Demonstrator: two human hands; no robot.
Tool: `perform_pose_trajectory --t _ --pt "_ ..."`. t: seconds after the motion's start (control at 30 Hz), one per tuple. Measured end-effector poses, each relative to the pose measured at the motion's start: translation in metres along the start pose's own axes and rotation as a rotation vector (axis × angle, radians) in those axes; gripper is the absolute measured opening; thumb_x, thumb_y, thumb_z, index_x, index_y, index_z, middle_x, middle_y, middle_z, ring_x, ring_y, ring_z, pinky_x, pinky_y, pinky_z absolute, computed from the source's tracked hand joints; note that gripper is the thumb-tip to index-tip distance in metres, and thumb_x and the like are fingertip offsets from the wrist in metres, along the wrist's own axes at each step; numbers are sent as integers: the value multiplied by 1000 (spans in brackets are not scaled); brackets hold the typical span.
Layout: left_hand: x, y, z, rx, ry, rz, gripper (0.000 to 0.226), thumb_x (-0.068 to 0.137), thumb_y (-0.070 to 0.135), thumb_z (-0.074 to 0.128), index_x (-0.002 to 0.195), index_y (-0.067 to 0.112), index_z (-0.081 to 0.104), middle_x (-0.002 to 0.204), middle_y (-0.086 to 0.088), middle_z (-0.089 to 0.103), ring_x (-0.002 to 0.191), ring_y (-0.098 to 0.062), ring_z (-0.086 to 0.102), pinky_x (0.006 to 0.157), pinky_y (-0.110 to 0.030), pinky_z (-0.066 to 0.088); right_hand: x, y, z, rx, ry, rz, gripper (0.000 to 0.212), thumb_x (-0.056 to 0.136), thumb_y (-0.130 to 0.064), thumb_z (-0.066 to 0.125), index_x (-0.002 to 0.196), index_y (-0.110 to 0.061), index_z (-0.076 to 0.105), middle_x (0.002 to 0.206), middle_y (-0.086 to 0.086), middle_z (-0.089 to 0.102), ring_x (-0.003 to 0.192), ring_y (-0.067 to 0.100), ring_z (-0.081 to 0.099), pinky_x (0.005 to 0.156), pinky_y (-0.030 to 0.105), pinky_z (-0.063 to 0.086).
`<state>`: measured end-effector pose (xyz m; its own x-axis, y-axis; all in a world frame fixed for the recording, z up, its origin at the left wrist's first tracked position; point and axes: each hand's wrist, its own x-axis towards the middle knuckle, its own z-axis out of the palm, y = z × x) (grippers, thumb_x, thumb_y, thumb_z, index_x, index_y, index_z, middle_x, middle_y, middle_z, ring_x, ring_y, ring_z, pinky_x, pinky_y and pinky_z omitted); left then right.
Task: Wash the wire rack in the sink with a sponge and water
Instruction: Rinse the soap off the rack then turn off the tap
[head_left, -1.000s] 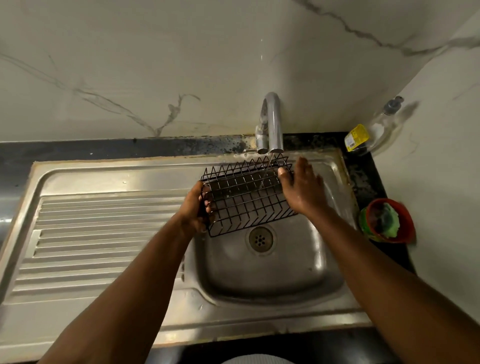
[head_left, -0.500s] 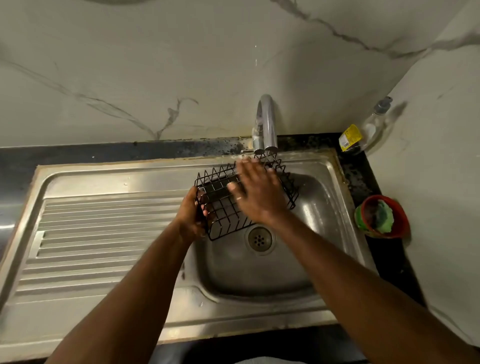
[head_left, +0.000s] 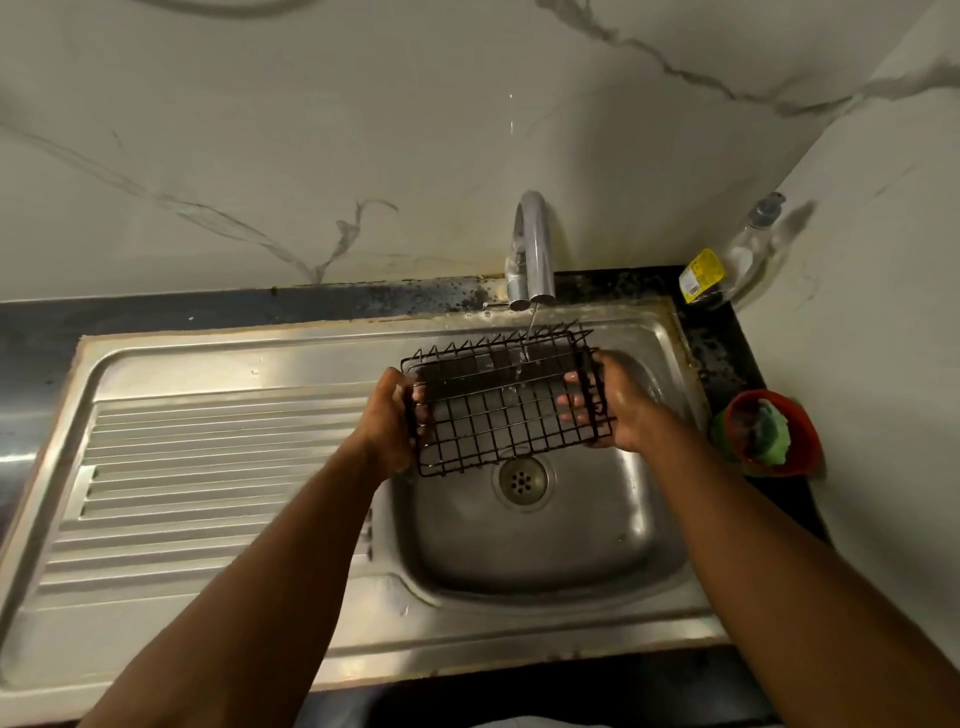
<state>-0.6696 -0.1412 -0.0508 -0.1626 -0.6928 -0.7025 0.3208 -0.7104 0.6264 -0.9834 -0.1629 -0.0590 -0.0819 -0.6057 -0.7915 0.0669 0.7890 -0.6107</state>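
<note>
1. The black wire rack (head_left: 506, 402) is hanging over the sink basin (head_left: 545, 545), just above the drain (head_left: 521, 480) and clear of the basin floor. Its far edge is sitting under the tap (head_left: 532, 249).
2. A thin stream of water (head_left: 530, 332) is falling from the spout onto the far part of the rack.
3. The left hand (head_left: 387, 421) is gripping the rack's left end, its fingers curling in through the wires.
4. The right hand (head_left: 621, 402) is holding the right end, its wet fingers wrapping round the end wires and showing through the grid.
5. Both bare forearms are reaching in from below, and the bottom edge is cutting them off.
6. The rack is hiding most of each palm.
7. On the dark counter to the right, a red cup (head_left: 802, 441) is holding what looks like a green sponge (head_left: 771, 428), though its shape is hard to make out.
8. In the corner, a clear bottle (head_left: 748, 249) is wearing a yellow label (head_left: 701, 274), its print too small to read.
9. The ribbed drainboard (head_left: 208, 467) is lying left of the basin.
</note>
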Motion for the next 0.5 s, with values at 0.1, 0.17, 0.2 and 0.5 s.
perform_pose_trajectory --t 0.1,0.17,0.2,0.5 --pt "8 -1 -6 -12 23 41 72 94 67 24 121 13 63 98 -11 63 84 -24 55 73 -38 37 1 3 -1 62 18 -68 61 91 -69 39 102 -21 75 101 10 75 78 21 62 77 38 44" --pt "12 1 -3 39 50 13 76 99 63 20 135 10 61 115 -18 66 101 -31 58 82 -42 40 -1 6 -3 89 14 -139 56 95 -65 39 101 -24 78 112 9 72 93 23 59 86 42 43" --pt "11 4 2 70 71 11 73 102 61 20 133 11 62 119 -20 66 104 -31 58 83 -41 43 -2 7 -4 92 26 -164 57 96 -67 38 103 -27 79 123 7 71 105 23 57 95 47 40" --pt "14 16 22 192 8 -73 64 101 73 33 133 26 61 121 -12 65 107 -31 61 74 -45 48 0 8 -12 122 -44 -153 79 74 -93 51 112 -29 76 124 6 67 110 27 61 94 53 51"
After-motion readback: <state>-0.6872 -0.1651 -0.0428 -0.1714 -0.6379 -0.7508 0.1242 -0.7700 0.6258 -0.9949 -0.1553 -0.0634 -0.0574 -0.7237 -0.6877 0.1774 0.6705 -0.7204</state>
